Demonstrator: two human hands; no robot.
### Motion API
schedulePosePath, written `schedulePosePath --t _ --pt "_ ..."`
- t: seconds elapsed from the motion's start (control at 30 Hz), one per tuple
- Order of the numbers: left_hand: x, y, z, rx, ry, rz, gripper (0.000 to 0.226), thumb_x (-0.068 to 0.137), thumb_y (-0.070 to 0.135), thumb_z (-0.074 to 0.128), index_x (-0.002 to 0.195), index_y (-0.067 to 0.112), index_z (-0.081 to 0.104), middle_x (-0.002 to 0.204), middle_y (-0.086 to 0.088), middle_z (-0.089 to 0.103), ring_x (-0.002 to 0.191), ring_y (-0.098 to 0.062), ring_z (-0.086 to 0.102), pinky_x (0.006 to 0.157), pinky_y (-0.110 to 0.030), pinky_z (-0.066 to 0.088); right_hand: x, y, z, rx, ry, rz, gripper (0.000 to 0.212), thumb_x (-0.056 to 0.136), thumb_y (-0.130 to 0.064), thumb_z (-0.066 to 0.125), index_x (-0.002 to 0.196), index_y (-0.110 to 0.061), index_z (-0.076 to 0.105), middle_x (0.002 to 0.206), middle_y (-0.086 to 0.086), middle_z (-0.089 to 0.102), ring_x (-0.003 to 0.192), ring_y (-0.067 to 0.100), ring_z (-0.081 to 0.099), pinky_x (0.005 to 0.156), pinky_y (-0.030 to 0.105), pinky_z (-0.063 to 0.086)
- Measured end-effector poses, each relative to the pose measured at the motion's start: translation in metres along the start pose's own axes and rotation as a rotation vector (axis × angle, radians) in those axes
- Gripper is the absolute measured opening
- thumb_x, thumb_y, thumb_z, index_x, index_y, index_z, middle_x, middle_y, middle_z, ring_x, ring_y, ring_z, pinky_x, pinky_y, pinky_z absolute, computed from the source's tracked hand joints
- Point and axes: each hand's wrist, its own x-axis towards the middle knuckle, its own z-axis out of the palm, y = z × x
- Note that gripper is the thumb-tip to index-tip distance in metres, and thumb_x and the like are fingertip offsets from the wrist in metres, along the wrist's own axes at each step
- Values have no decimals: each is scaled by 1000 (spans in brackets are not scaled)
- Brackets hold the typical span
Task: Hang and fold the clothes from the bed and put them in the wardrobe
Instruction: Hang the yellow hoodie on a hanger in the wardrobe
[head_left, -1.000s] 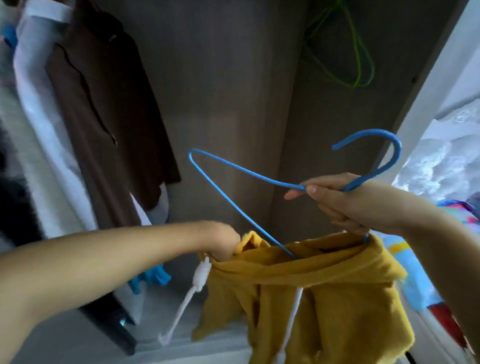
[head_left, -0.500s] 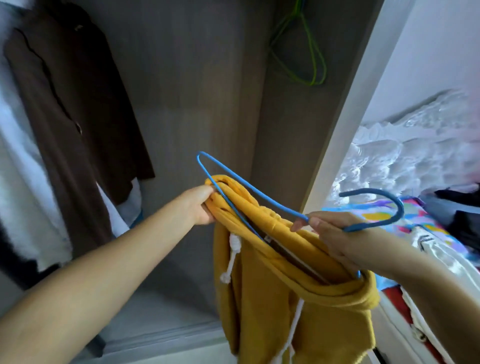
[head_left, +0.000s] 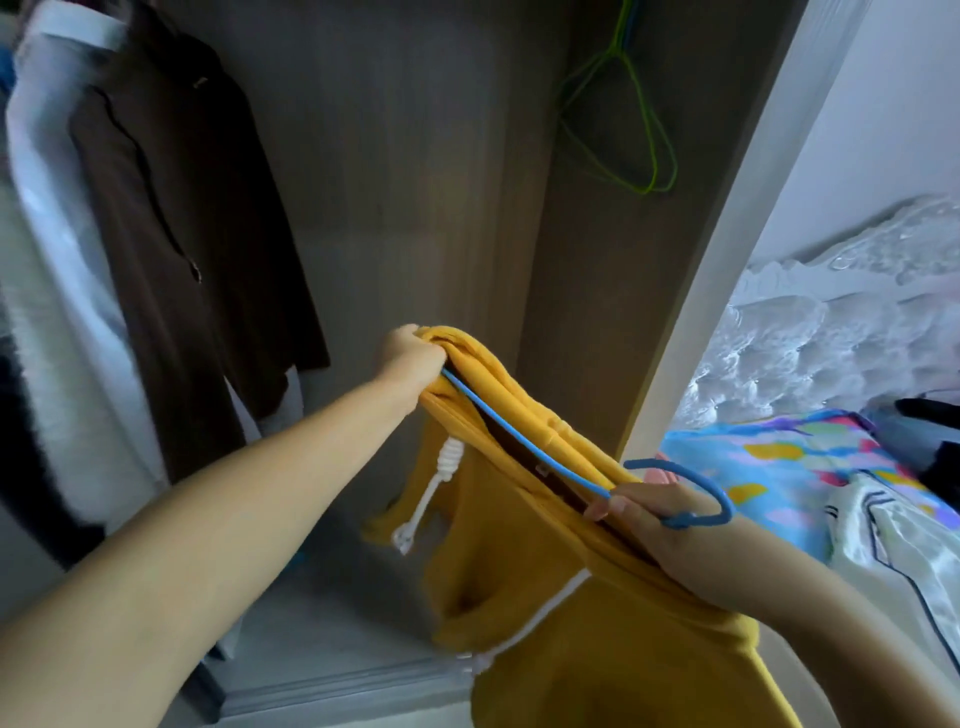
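A mustard-yellow garment (head_left: 566, 613) with white drawstrings (head_left: 431, 488) hangs in front of the open wardrobe (head_left: 415, 156). A blue wire hanger (head_left: 524, 441) runs through its waistband. My left hand (head_left: 413, 361) grips the far end of the waistband over the hanger's tip. My right hand (head_left: 675, 530) holds the hanger at the base of its hook (head_left: 696, 499), with the near end of the waistband under the fingers. Most of the hanger's frame is hidden inside the cloth.
A brown coat (head_left: 176, 228) and white garments (head_left: 57, 270) hang at the wardrobe's left. Green wire hangers (head_left: 628, 114) hang at the upper right inside. The wardrobe's white side panel (head_left: 727, 270) stands to the right, with the bed (head_left: 810, 462) and more clothes beyond it.
My left hand has pulled the waistband up and over the hanger's far tip, so the blue wire is now mostly covered. My right hand with the hook has dropped lower.
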Motion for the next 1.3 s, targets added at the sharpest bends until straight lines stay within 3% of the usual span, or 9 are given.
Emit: schedulePosePath --t 0.1,0.17,0.27,0.43,0.63,0.77,0.93,1.17,1.3 --pt "-16 3 6 370 21 390 24 84 12 53 107 18 56 97 -10 65 89 -33 61 67 -33 47 23 -16 7 -201 -105 47 27 101 -38 36 106 -29 61 93 3 67 77 15 63 68 20 49" --pt "-20 5 8 415 -90 487 21 85 14 54 104 21 52 93 -8 64 81 -30 60 63 -34 47 41 -29 -1 -46 -134 81 23 100 -24 39 106 -23 62 69 -10 56 52 5 52 46 13 42" --pt "-14 7 4 305 -334 392 20 81 13 59 93 23 49 86 -2 59 79 -23 58 62 -30 45 65 -48 -14 558 -232 265 20 97 -19 48 82 -12 59 50 -5 34 39 7 28 34 17 25" --pt "-5 -7 -16 111 -560 200 44 90 20 58 132 20 47 121 -4 54 108 -20 53 88 -31 48 102 -75 -3 710 -255 327 7 96 -9 53 93 -4 57 55 -1 33 46 7 26 38 16 25" --pt "-19 6 -56 -54 -444 442 32 95 42 52 107 16 63 113 1 58 114 -20 55 94 -28 41 169 -151 -22 964 -133 181 20 94 3 41 79 1 54 54 6 51 41 10 49 37 20 45" --pt "-13 26 -97 -111 -592 298 70 78 76 43 137 39 42 141 14 44 129 -12 43 105 -32 34 216 -229 -30 875 -122 20 26 93 7 30 109 6 49 77 13 68 65 18 66 55 25 51" --pt "28 51 -146 -48 -219 282 102 69 67 66 148 28 13 151 9 18 138 -23 27 110 -46 33 276 -322 -30 727 19 -225 41 91 11 36 132 10 43 76 18 56 62 19 58 57 29 46" --pt "110 67 -221 45 106 400 62 83 3 54 139 9 28 136 -15 42 121 -32 46 94 -30 40 350 -428 -41 481 182 -379 9 86 0 54 95 0 54 88 22 58 82 31 61 69 43 54" --pt "166 88 -272 206 348 512 39 87 4 49 124 8 40 122 -14 54 109 -33 55 92 -46 48 379 -471 -53 334 180 -446 9 84 -21 64 81 -14 59 64 2 65 55 13 65 39 20 47"
